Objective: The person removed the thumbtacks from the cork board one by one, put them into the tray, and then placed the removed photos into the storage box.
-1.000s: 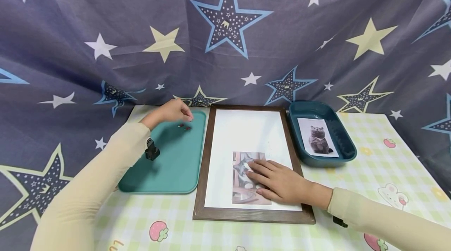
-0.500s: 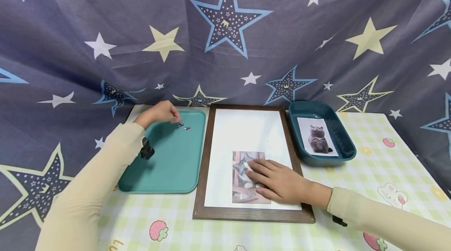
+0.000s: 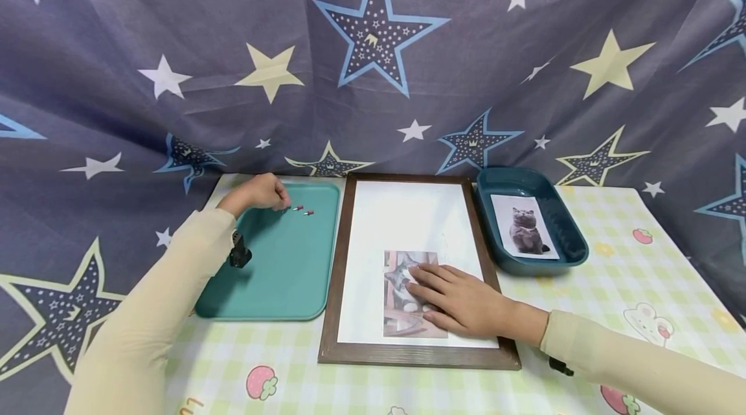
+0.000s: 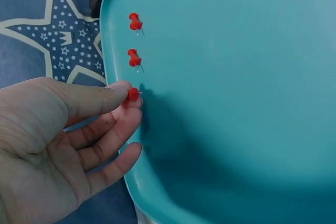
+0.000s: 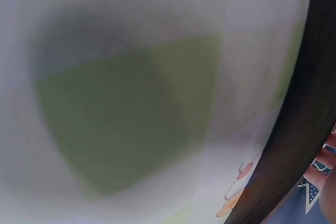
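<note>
In the left wrist view, a red push pin (image 4: 134,94) is pinched between the thumb and index finger of my left hand (image 4: 73,135), its metal point facing out over the green tray (image 4: 236,77). Two more push pins lie on the tray in line with it, a near one (image 4: 134,57) and a farther one (image 4: 135,22). My right hand (image 3: 463,302) rests with extended fingers on a cat photo (image 3: 402,324), covering its right part. That photo lies on the lower half of a white board (image 3: 408,208) with a brown frame.
Right of the board stands a dark teal bin (image 3: 574,234) holding a photo of a grey cat (image 3: 527,234). A checked tablecloth (image 3: 303,382) covers the table, and a star-patterned curtain (image 3: 233,33) hangs close behind it.
My left hand has moved left along the back of the tray, past two pins, and lowered to a third, which it pinches. My right hand has stayed on the photo.
</note>
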Available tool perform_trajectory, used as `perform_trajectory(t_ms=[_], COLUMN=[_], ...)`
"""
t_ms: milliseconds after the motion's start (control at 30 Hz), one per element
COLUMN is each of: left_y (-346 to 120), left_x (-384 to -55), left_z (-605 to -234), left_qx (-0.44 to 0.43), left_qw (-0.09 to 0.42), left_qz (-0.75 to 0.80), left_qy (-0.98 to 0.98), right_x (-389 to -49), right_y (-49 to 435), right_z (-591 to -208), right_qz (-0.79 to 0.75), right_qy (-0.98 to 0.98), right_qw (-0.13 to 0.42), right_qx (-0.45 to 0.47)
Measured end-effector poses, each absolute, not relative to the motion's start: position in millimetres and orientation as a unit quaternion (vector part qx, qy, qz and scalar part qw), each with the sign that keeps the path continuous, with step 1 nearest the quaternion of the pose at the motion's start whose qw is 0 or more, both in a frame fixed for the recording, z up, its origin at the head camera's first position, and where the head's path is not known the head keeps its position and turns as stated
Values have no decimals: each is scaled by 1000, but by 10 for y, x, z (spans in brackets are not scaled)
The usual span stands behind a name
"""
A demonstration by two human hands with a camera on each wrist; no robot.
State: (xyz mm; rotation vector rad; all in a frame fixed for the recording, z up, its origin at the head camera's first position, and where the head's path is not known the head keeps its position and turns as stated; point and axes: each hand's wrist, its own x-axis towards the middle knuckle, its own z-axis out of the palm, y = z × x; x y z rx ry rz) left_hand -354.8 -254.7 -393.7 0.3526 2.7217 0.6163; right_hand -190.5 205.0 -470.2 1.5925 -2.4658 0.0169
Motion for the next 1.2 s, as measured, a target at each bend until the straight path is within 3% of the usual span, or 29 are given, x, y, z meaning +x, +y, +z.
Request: perform_trajectory(t_ms=[1200], left_y=[-2509], left_x=[-3536], left_z=[-4004], left_qx=[94], left_qw=[172], left_qz=[202], left_qy=[960], right_x=[-1902], right_y=[2040], right_z=[-4665], right_qz=[4], right_qy=[-847], right_qw=[68], right_qx=[527])
